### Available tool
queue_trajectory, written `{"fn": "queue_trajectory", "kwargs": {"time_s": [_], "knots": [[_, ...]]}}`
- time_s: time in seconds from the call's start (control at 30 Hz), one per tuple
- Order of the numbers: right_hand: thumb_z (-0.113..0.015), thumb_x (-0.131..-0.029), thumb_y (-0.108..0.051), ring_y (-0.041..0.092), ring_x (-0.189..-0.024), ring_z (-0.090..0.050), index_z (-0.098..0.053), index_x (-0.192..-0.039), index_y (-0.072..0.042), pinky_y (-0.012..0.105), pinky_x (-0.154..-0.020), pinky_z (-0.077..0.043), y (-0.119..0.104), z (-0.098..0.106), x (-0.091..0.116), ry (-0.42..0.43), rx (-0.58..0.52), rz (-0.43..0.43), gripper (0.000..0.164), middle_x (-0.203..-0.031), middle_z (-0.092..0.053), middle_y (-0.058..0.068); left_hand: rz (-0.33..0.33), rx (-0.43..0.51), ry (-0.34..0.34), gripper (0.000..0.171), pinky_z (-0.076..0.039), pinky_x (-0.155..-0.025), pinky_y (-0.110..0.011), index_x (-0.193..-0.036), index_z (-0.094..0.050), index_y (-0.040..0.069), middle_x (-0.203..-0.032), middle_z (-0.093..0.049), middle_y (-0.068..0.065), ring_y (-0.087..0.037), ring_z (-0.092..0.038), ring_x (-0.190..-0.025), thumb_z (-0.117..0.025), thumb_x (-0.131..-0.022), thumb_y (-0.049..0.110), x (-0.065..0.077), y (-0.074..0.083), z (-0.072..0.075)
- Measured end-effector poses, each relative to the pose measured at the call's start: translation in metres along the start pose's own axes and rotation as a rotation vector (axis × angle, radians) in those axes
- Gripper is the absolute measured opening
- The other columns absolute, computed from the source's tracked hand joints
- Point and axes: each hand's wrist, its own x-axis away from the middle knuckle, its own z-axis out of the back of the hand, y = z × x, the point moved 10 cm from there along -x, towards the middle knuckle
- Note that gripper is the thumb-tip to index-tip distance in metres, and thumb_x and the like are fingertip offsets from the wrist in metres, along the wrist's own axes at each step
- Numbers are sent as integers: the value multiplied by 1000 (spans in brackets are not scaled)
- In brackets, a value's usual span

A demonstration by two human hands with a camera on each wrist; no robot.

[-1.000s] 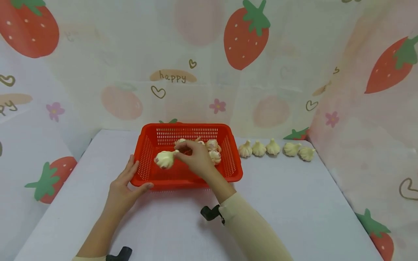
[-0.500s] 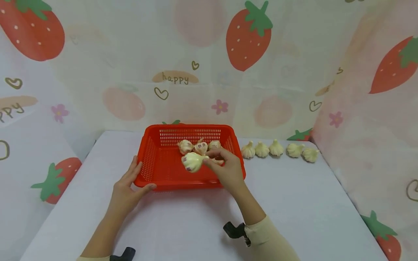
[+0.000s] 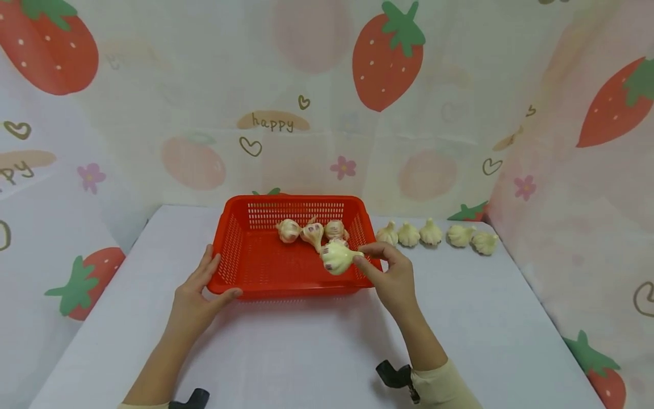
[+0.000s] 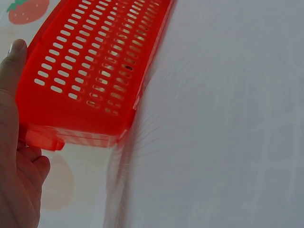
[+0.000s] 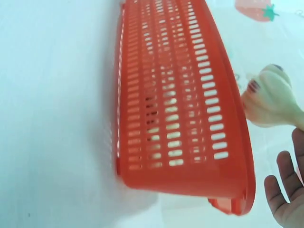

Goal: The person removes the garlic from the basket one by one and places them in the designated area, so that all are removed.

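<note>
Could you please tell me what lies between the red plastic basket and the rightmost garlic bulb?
In the head view, four other garlic bulbs lie between the red plastic basket and the rightmost garlic bulb.

Left hand on red basket

I'd call this a small staged booth: printed sheeting, bright with strawberries, pink flowers and the word "happy", encloses a white-covered counter at the back and both sides. Which kind of building holds it, I can't tell.
</note>
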Motion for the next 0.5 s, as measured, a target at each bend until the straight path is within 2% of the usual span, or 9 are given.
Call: {"fn": "queue_trajectory", "kwargs": {"time_s": [0.1,0.2,0.5], "knots": [[-80,-90,-9,35,-106,-62,-74,-104,-2,46,-106,-44,-10,6,3,14,-14,-7,18,-105,-72,13,0,7,-2,98,-24,-103,1,-157,-41,14,-167,-30,-1,-31,-37,-151,-90,-77,39,0,-1,-1],[-78,-89,-3,44,-107,-60,-72,-104,1,46,-104,-45,-17,12,4,35,-7,-2,17,-106,-71,18,-5,16,-3,98,-23,-104,1,-157,-41,14,-167,-31,-1,-31,-37,-151,-90,-77,38,0,-1,-1],[-78,-89,-4,31,-104,-62,-72,-104,3,48,-102,-47,-13,29,-3,106,21,3,17,-106,-73,19,-7,24,-6,98,-24,-104,1,-158,-40,14,-168,-30,-1,-30,-36,-151,-90,-77,37,0,0,0]]}}
